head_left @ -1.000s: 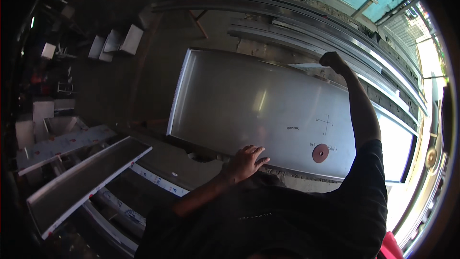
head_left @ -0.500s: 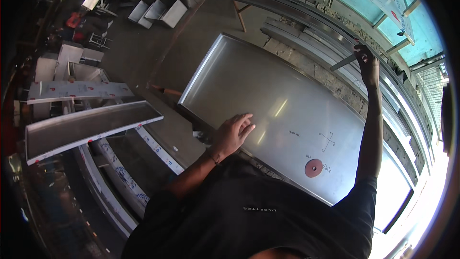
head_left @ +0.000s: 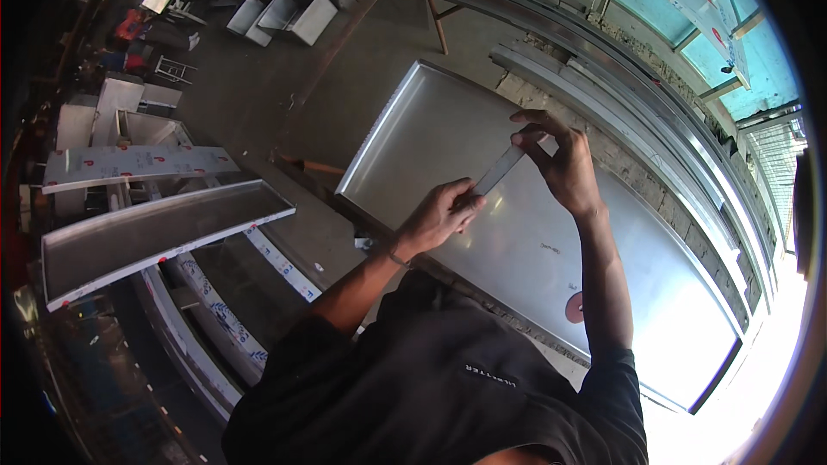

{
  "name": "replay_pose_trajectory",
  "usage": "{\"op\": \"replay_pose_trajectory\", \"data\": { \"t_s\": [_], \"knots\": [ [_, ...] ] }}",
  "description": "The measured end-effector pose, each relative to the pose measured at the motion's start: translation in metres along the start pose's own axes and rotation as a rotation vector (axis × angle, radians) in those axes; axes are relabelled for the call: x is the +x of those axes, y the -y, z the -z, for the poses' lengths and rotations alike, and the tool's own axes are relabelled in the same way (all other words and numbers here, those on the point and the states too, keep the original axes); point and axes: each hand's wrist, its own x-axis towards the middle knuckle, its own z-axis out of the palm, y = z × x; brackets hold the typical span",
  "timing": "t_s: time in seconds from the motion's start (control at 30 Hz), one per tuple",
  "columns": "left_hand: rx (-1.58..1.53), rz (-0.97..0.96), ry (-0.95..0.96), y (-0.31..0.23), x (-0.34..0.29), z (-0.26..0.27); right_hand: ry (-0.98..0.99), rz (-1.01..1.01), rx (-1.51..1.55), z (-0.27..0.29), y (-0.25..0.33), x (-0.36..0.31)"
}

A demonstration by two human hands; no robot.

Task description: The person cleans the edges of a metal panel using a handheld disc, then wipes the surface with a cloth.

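Note:
A short flat grey metal strip [head_left: 499,170] slants between my two hands above a large shallow stainless steel tray [head_left: 413,120]. My left hand [head_left: 441,215] pinches its lower end between thumb and fingers. At the upper end, my right hand [head_left: 560,159] has thumb and fingertips closed on the strip. The tray has low folded-up edges and handwritten marks on its bare face. A reddish round disc [head_left: 575,307] lies on it, partly hidden by my right forearm.
Long metal profiles [head_left: 603,34] run along the tray's far side. To the left, a narrower shallow metal tray [head_left: 164,237] rests across film-covered bars [head_left: 220,310]. Box-shaped metal pieces [head_left: 280,17] stand on the floor farther back. A person [head_left: 133,30] is at the far left.
My right hand has come from the profiles at the far right to the middle, bringing the metal strip. My left hand has moved slightly right and closed on the strip's other end.

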Motion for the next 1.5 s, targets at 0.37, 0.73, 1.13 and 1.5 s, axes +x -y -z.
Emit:
{"op": "replay_pose_trajectory", "data": {
  "t_s": [0.37, 0.73, 1.13, 1.5],
  "knots": [
    [0.619, -0.076, -0.853, 0.121, -0.005, 0.242, 0.120, -0.246, -0.971, -0.075, -0.146, 0.045],
    [0.801, 0.117, -0.802, 0.102, -0.005, 0.193, 0.365, -0.338, -1.153, -0.070, -0.176, 0.055],
    [0.620, -0.110, -0.556, 0.099, 0.003, 0.246, 0.334, -0.322, -1.108, -0.068, -0.153, 0.063],
    [0.525, -0.259, -0.117, 0.066, 0.211, 0.350, 0.011, -0.342, -0.365, -0.177, -0.100, 0.204]
  ]
}}
